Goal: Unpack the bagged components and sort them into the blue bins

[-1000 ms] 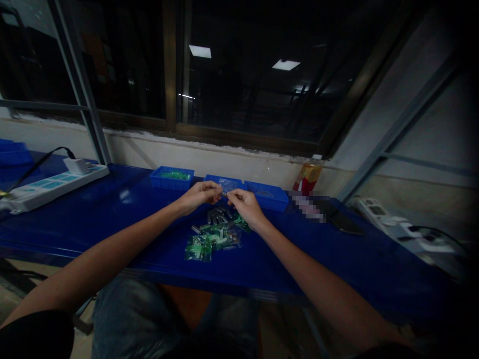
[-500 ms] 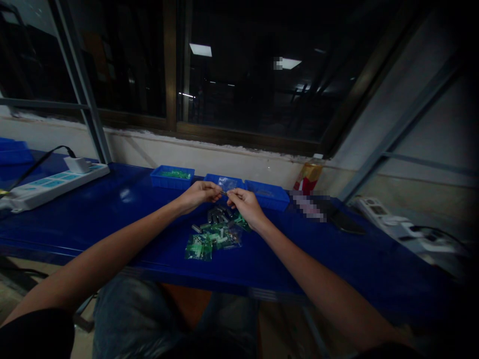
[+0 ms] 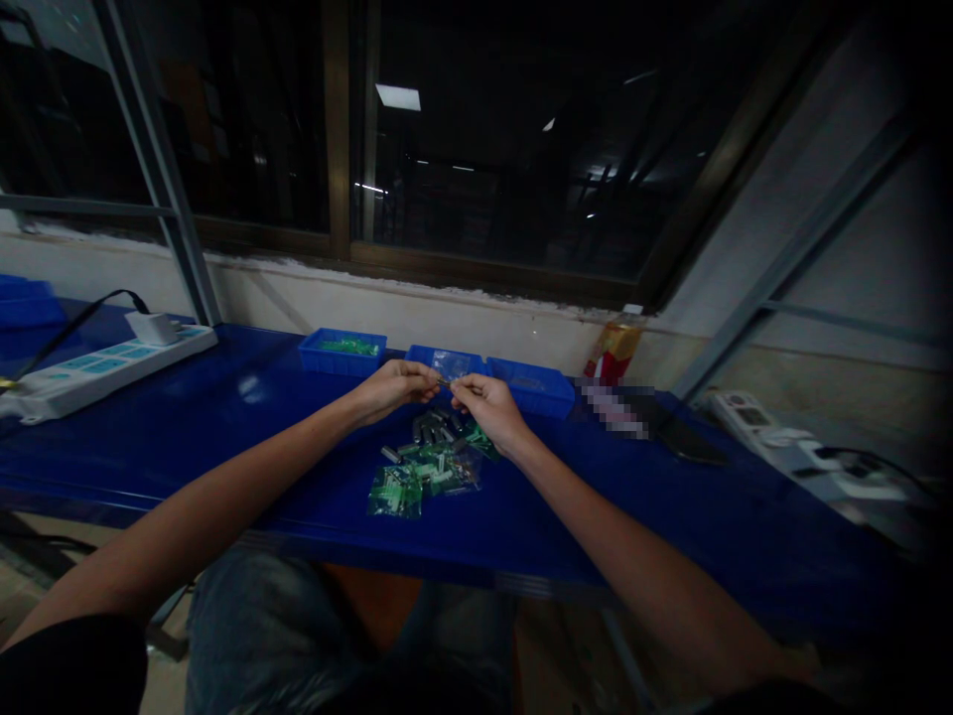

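My left hand point(image 3: 402, 387) and my right hand point(image 3: 487, 405) meet above the blue table, fingertips almost touching. Both are closed in a pinch on one small, dark, narrow piece point(image 3: 445, 382), too small to name and mostly covered by the fingers. Below them lies a loose pile of small grey metal cylinders point(image 3: 432, 429). In front of that pile are green parts in a clear plastic bag point(image 3: 394, 494) and more green and white parts point(image 3: 443, 469). Other green pieces point(image 3: 480, 440) lie just under my right hand.
A blue tray point(image 3: 313, 360) with green pieces stands behind my left hand. Two more blue trays point(image 3: 536, 395) stand behind the hands, one with a clear bag. Power strips lie at left point(image 3: 96, 372) and right point(image 3: 811, 462). A phone-like dark slab point(image 3: 692, 442) and a bottle point(image 3: 616, 353) are at right.
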The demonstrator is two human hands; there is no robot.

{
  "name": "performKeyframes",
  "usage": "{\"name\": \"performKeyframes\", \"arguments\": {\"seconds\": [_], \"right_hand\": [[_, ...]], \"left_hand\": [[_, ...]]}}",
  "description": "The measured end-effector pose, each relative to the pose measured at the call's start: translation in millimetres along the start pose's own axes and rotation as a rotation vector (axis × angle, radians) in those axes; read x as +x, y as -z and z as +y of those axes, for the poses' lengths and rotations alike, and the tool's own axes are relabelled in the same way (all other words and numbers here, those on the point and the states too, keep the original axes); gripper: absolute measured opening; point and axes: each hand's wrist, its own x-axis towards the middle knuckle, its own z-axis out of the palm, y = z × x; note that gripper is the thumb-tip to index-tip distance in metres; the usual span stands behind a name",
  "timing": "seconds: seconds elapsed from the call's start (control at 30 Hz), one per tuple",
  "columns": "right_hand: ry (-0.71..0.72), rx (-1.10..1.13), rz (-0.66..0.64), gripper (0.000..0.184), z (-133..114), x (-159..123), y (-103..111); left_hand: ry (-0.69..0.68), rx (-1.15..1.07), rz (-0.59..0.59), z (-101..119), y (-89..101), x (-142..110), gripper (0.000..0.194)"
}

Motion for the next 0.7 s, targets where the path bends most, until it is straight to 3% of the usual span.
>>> {"name": "performKeyframes", "arguments": {"seconds": [0.37,0.7], "right_hand": [[0.012,-0.021,0.009,0.021,0.8,0.0,-1.1],[0.027,-0.029,0.058,0.017,-1.3,0.9,0.6]], "left_hand": [[-0.001,-0.007,0.016,-0.8,-1.4,0.4,0.004],[-0.001,0.096,0.074,4.0,-5.1,-3.8,0.015]]}}
